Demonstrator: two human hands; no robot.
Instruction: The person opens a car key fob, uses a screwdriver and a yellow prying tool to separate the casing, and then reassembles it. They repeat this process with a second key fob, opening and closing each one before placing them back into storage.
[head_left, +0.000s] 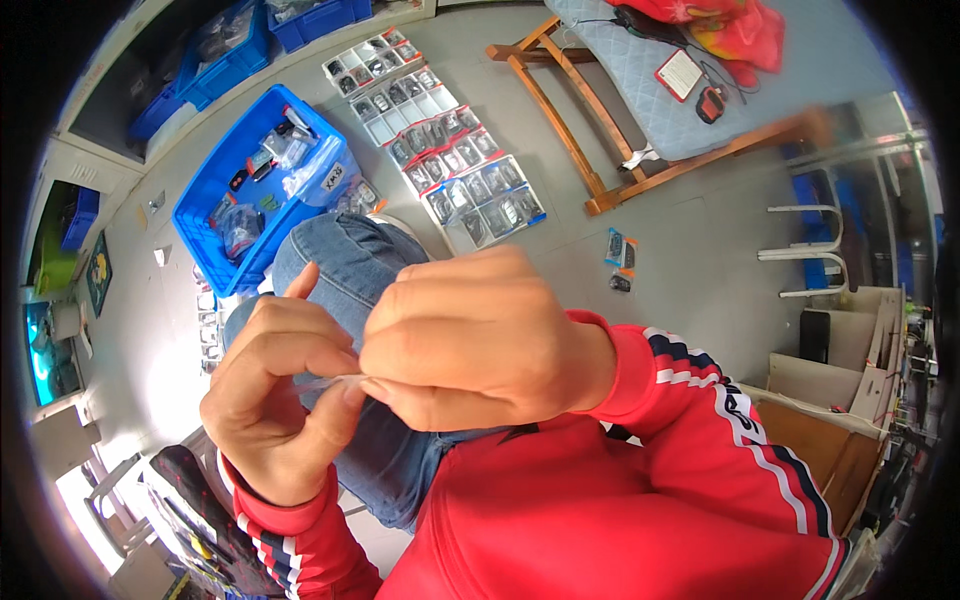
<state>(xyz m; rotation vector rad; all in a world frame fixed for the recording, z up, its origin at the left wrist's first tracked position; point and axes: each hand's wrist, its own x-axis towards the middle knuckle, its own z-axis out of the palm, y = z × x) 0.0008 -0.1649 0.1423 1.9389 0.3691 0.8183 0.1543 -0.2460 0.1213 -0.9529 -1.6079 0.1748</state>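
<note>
Clear thin plastic film [327, 383], possibly a small bag, is held pinched by both the left hand [272, 400] and the right hand [475, 345], above blue denim trousers [335, 262].

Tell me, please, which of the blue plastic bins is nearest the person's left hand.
The large, open blue plastic bin beside the knees in blue denim; the other bins sit farther from the left hand, toward the picture's edges.

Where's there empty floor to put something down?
Bare grey floor lies between the small packets and white metal tubes, with a narrower strip between the divided trays and wooden frame. It's crowded inside the blue bin.
</note>
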